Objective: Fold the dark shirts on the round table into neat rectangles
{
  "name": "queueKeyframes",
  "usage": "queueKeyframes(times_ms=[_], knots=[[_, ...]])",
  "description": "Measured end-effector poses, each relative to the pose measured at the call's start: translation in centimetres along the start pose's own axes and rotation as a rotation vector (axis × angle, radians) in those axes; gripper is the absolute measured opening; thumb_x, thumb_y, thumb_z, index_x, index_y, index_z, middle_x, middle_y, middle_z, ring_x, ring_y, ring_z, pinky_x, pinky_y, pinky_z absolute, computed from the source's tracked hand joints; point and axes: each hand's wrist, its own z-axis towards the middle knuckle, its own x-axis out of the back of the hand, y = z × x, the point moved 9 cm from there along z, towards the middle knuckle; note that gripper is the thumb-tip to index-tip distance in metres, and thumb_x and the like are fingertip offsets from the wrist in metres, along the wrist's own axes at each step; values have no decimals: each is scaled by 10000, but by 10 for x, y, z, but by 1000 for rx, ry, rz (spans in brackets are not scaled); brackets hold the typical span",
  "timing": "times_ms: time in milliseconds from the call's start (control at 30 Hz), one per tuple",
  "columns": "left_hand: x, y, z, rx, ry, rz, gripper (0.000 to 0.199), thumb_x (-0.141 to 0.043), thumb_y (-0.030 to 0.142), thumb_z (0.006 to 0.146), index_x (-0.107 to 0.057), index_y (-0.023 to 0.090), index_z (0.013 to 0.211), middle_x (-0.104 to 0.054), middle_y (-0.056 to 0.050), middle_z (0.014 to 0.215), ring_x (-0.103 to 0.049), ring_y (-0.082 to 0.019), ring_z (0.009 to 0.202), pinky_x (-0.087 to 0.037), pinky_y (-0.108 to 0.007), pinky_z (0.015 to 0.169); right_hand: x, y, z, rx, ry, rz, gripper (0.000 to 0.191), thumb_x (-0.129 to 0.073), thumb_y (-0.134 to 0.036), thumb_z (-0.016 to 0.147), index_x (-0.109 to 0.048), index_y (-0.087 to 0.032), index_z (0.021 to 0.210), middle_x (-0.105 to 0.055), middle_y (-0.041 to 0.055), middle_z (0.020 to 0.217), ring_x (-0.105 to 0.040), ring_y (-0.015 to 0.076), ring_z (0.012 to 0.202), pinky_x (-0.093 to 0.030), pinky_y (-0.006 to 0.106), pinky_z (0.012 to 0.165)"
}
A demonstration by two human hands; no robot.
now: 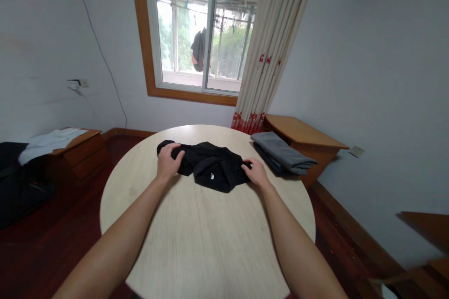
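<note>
On the round table (196, 243), both hands grip a crumpled black garment (210, 166): left hand (169, 159) closed on its left end, right hand (256, 173) pinching the right edge. Spreading seems underway; next it likely needs pulling flat, clear of the folded grey clothes (284, 154).

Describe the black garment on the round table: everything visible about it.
The black garment is soft, matte cloth, crumpled and partly folded, lying flat on the round table toward its far side. A small white mark shows near its front edge. The left hand presses its left end; the right hand grips its right edge.
</note>
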Motion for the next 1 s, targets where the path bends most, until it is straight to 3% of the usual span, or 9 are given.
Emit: queueKeyframes(times_ms=[100,200,300,400,500,667,733,833,1000], knots=[[-42,17,-20,-101,-350,192,560,-692,363,833,-573,199,1355,-569,-143,1443,-492,-322,1347,-270,-556,1190,-17,-15,-3,101,-92,-10,461,-706,-277,747,-688,-180,1197,-679,138,1232,-624,276,1160,-451,444,1062],[-66,14,-35,-73,-562,346,776,-697,408,836,-410,191,1523,-529,-162,1483,-471,-351,1359,-229,-597,1188,-34,-20,-5,84,-190,10,622,-742,-216,714,-633,-197,1326,-662,134,1302,-618,281,1200,-439,458,1087],[-73,6,-38,-31,-676,433,717,-686,487,827,-514,207,1465,-635,-147,1321,-569,-357,1216,-415,-511,1061,-50,-25,-10,61,-307,62,489,-746,-202,703,-718,-225,1190,-729,102,1176,-660,293,1123,-479,464,1031],[-72,7,-37,-14,-718,385,437,-677,469,819,-720,239,1188,-687,-110,1141,-638,-320,1068,-500,-399,901,-57,-38,-15,83,-433,92,163,-716,-218,707,-762,-237,862,-766,59,916,-697,282,926,-516,445,922],[-49,22,-23,-5,-518,206,230,-621,390,855,-744,238,976,-686,-87,1025,-651,-281,965,-506,-375,850,-27,-51,-9,112,-258,88,70,-643,-280,768,-693,-232,763,-730,39,813,-661,248,805,-503,398,836],[32,51,1,-80,133,-120,153,-579,269,848,-671,230,964,-627,-73,983,-593,-265,1013,-471,-413,967,79,-45,-13,10,561,220,254,-523,-473,897,-557,-222,890,-623,42,820,-572,213,772,-457,329,768],[54,53,2,-102,328,-188,157,-578,238,833,-641,223,976,-611,-71,1007,-573,-263,1051,-450,-429,1010,96,-36,-19,-44,721,296,269,-498,-496,906,-510,-227,909,-581,26,809,-548,201,757,-445,314,750],[59,41,1,-60,415,-265,127,-561,244,861,-607,220,976,-609,-67,1050,-569,-245,1087,-435,-414,1040,89,-28,-16,-84,686,362,292,-492,-521,886,-488,-229,905,-575,20,810,-546,199,765,-451,315,755],[24,-12,-4,314,254,-416,122,-515,260,922,-607,210,985,-644,-54,1035,-595,-218,1091,-446,-354,1010,50,-35,-9,-53,433,335,306,-537,-526,851,-527,-220,834,-620,43,830,-577,206,797,-484,342,786]])
